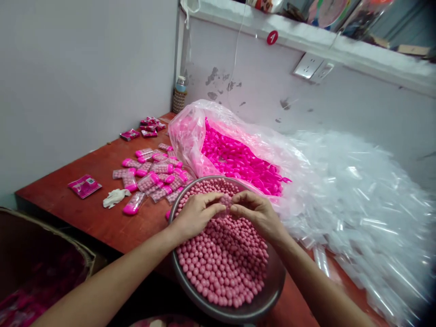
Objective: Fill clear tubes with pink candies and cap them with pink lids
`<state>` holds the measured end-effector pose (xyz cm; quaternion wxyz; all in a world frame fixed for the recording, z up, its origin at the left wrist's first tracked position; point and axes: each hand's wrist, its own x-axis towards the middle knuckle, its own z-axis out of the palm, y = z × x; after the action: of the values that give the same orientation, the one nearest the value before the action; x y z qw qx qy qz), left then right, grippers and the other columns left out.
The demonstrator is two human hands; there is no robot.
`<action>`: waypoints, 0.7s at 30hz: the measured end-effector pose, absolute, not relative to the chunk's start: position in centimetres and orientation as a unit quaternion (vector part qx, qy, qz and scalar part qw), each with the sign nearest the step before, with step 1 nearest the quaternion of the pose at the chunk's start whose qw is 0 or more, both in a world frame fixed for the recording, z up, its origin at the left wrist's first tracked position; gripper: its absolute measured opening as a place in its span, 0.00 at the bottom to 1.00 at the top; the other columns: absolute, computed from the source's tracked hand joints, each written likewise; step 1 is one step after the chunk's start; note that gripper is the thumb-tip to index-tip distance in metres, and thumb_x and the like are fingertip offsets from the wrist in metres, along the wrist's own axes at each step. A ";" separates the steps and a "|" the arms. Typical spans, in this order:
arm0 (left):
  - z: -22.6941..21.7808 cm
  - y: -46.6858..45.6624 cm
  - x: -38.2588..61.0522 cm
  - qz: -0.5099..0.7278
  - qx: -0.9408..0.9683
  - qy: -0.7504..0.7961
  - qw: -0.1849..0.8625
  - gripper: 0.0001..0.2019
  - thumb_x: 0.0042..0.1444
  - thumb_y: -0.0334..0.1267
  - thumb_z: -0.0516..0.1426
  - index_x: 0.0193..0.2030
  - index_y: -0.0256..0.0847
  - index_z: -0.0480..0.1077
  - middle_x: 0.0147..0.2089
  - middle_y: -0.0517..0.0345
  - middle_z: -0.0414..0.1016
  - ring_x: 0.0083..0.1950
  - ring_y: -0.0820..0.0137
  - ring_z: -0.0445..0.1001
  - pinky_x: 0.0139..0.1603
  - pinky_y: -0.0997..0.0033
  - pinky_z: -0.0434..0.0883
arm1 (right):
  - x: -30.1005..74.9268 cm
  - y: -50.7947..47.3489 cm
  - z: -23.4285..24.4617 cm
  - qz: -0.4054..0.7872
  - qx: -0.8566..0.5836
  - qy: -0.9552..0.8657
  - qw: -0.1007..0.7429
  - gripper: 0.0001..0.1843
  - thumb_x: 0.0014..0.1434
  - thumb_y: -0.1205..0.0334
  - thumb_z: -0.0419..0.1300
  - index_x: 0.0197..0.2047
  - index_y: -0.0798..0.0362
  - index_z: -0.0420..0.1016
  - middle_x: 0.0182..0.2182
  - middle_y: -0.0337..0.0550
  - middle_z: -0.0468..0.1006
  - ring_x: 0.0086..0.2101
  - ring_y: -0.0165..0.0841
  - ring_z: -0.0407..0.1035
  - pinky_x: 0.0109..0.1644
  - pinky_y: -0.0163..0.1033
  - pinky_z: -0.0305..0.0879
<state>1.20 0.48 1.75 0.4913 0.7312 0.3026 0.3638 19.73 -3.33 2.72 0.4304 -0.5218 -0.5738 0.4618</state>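
Over a metal bowl (276, 290) of round pink balls (211, 268), I hold a small clear plastic container (225, 204) with pink balls showing through it. My left hand (195, 215) pinches its left side between thumb and fingers. At its right side, the fingers and thumb of my right hand (257, 211) are closed on it; its right end is hidden by them. Left of the bowl lie several filled clear containers with bright pink caps (149, 181). Behind the bowl, an open plastic bag (190, 136) holds many loose pink caps (235, 156).
A large heap of empty clear containers (357, 195) covers the table's right side. On the red table (109, 168) are a pink packet (85, 186), a crumpled white piece (116, 198) and small packets (151, 125). A cardboard box (44, 236) stands at lower left. A bottle (180, 94) is in the corner.
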 end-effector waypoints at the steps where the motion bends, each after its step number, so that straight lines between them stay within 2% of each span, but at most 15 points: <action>1: 1.8 0.5 1.2 0.364 0.720 0.289 0.516 0.11 0.55 0.32 0.54 0.42 0.38 0.75 0.41 0.56 0.78 0.44 0.67 0.74 0.48 0.69 0.69 | 19.5 -3.6 2.9 0.455 -0.519 -0.581 0.433 0.09 0.50 0.59 0.64 0.34 0.54 0.73 0.28 0.37 0.74 0.28 0.27 0.68 0.32 0.34 0.67; 5: 1.6 0.6 0.8 0.342 0.680 0.257 0.595 0.11 0.55 0.33 0.54 0.41 0.36 0.76 0.37 0.55 0.78 0.38 0.67 0.75 0.40 0.71 0.71 | 18.9 -4.2 3.2 0.412 -0.509 -0.626 0.423 0.13 0.52 0.58 0.63 0.41 0.52 0.76 0.36 0.43 0.75 0.32 0.30 0.69 0.32 0.35 0.70; 9: 1.5 0.5 0.4 0.326 0.685 0.235 0.608 0.12 0.55 0.33 0.53 0.43 0.38 0.75 0.38 0.56 0.79 0.39 0.66 0.74 0.41 0.70 0.70 | 18.7 -4.8 3.1 0.382 -0.499 -0.665 0.404 0.16 0.53 0.58 0.62 0.46 0.49 0.75 0.38 0.44 0.75 0.36 0.33 0.70 0.37 0.38 0.70; 14: 1.5 0.3 -0.5 0.350 0.656 0.296 0.600 0.12 0.55 0.37 0.55 0.44 0.38 0.75 0.39 0.54 0.78 0.41 0.66 0.74 0.43 0.68 0.71 | 20.1 -2.9 3.1 0.445 -0.499 -0.619 0.412 0.22 0.56 0.55 0.58 0.53 0.49 0.68 0.34 0.41 0.74 0.30 0.29 0.70 0.31 0.35 0.71; 17: 1.4 0.3 -1.0 0.362 0.576 0.313 0.663 0.15 0.54 0.40 0.56 0.48 0.39 0.71 0.42 0.52 0.76 0.41 0.65 0.74 0.39 0.67 0.74 | 22.1 0.8 3.2 0.330 -0.585 -0.629 0.391 0.20 0.57 0.52 0.55 0.49 0.54 0.71 0.30 0.41 0.75 0.29 0.30 0.71 0.32 0.37 0.70; 19: 1.2 0.3 -1.2 0.363 0.529 0.303 0.705 0.15 0.54 0.41 0.56 0.48 0.39 0.71 0.41 0.53 0.75 0.40 0.66 0.74 0.37 0.67 0.75 | 23.5 4.2 3.2 0.210 -0.650 -0.655 0.322 0.19 0.59 0.52 0.53 0.46 0.56 0.72 0.30 0.42 0.76 0.30 0.31 0.71 0.34 0.37 0.69; 21: 0.9 0.3 -1.2 0.365 0.502 0.297 0.725 0.13 0.54 0.42 0.57 0.45 0.39 0.71 0.40 0.54 0.75 0.39 0.67 0.73 0.38 0.69 0.75 | 24.7 8.0 3.0 0.150 -0.682 -0.666 0.262 0.17 0.59 0.55 0.52 0.44 0.57 0.74 0.31 0.44 0.77 0.31 0.33 0.72 0.35 0.38 0.68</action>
<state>-1.23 0.35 0.91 0.7252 0.5024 0.2973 0.3652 24.67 7.96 3.01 0.2621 -0.6822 -0.6660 0.1497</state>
